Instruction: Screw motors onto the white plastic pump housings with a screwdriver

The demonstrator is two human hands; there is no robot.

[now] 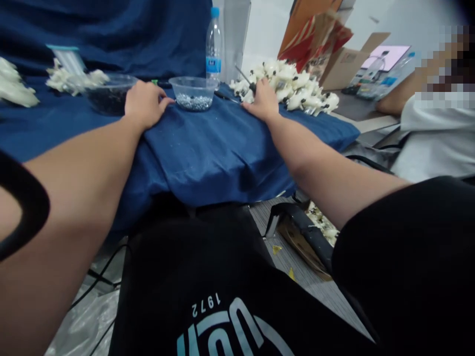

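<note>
My left hand (145, 104) rests palm down on the blue cloth (208, 148) over the table, fingers loosely curled, thumb pointing at a clear plastic bowl (192, 92) of small silvery beads. My right hand (264, 100) reaches to the edge of a pile of white plastic pieces (293, 86) with black dots. Its fingers seem closed on a thin dark tool (245, 79) that sticks up to the left. A second clear bowl (107, 94) with dark contents stands just left of my left hand.
A water bottle (214, 44) stands behind the bead bowl. More white pieces (74, 79) lie at the far left. Cardboard boxes (345, 62) stand at the back right. Another person in a white shirt (438, 138) sits at the right. A box of pieces (319, 222) is on the floor.
</note>
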